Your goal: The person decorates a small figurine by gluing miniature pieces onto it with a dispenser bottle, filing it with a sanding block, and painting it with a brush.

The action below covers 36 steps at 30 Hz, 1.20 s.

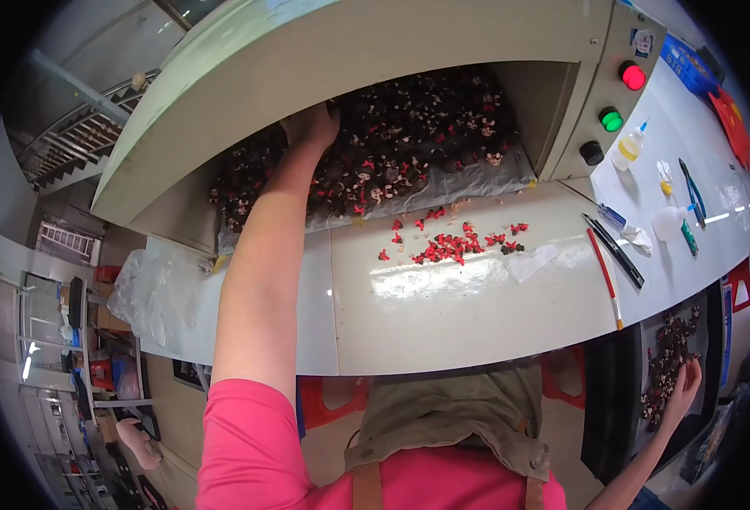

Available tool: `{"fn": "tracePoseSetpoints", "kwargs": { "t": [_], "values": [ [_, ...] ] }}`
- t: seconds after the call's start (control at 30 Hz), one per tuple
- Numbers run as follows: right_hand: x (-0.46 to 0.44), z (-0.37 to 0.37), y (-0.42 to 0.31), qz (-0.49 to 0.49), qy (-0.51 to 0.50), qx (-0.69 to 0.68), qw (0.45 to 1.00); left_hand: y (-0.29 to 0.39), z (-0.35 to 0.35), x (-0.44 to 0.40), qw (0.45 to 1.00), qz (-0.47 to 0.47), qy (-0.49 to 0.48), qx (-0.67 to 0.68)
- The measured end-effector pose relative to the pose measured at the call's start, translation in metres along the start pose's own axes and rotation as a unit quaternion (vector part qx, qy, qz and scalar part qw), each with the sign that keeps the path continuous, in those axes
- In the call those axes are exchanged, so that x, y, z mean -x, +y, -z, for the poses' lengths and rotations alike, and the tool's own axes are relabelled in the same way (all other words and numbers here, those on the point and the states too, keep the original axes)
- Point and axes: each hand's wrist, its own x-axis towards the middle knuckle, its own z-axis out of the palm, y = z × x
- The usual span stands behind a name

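My left hand (314, 127) reaches through the low opening of a beige cabinet (341, 51). It is over a heap of small dark, red and cream pieces (400, 127); its fingers are mostly hidden, so their hold cannot be told. Down at the right, my right hand (687, 388) is at the edge of a black crate (614, 408) with small brown-and-cream pieces (668, 365) in it. Its fingers are bent together against the pieces, and what they grip is too small to make out. Loose red pieces (451, 246) lie on the table before the opening.
Right of the cabinet lie a screwdriver (611, 215), black tweezers (614, 251), a red brush (606, 280), pliers (692, 189) and a glue bottle (628, 150). Red and green lights (633, 75) mark the cabinet's side. A clear plastic bag (158, 293) lies at the left.
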Motion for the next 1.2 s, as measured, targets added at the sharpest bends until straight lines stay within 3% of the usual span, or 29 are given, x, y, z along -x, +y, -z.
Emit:
{"fn": "tracePoseSetpoints", "kwargs": {
  "t": [0.17, 0.27, 0.33, 0.37, 0.4, 0.47, 0.6, 0.67, 0.73, 0.87, 1.03, 1.2],
  "values": [
    [0.026, -0.078, -0.152, 0.029, -0.097, -0.068, 0.993, 0.017, 0.031, 0.01, 0.996, -0.075, 0.014, -0.039],
    [0.06, -0.124, -0.24, 0.036, -0.165, -0.116, 0.979, 0.049, 0.075, 0.034, 0.992, -0.034, -0.029, 0.116],
    [0.076, -0.153, -0.271, 0.099, -0.229, -0.17, 0.953, 0.074, 0.092, 0.068, 0.923, -0.014, -0.02, 0.384],
    [0.084, -0.165, -0.282, 0.078, -0.275, -0.202, 0.937, 0.097, 0.121, 0.092, 0.877, 0.036, -0.078, 0.474],
    [0.092, -0.178, -0.293, 0.056, -0.321, -0.233, 0.916, 0.121, 0.149, 0.119, 0.817, 0.09, -0.135, 0.554],
    [0.101, -0.206, -0.316, 0.094, -0.385, -0.215, 0.893, 0.146, 0.169, 0.172, 0.762, 0.06, -0.159, 0.625],
    [0.12, -0.251, -0.34, 0.112, -0.407, -0.316, 0.85, 0.178, 0.179, 0.246, 0.772, -0.014, -0.173, 0.612],
    [0.122, -0.257, -0.341, 0.096, -0.415, -0.329, 0.843, 0.187, 0.186, 0.258, 0.764, 0.014, -0.158, 0.626],
    [0.125, -0.263, -0.336, 0.073, -0.42, -0.358, 0.831, 0.191, 0.187, 0.265, 0.731, 0.062, -0.154, 0.662],
    [0.125, -0.267, -0.329, 0.09, -0.412, -0.351, 0.836, 0.187, 0.2, 0.271, 0.576, 0.171, -0.242, 0.761],
    [0.127, -0.266, -0.328, 0.114, -0.397, -0.343, 0.844, 0.18, 0.203, 0.272, 0.553, 0.217, -0.282, 0.753],
    [0.126, -0.266, -0.328, 0.16, -0.395, -0.323, 0.845, 0.179, 0.198, 0.28, 0.553, 0.182, -0.235, 0.778]
  ]
}}
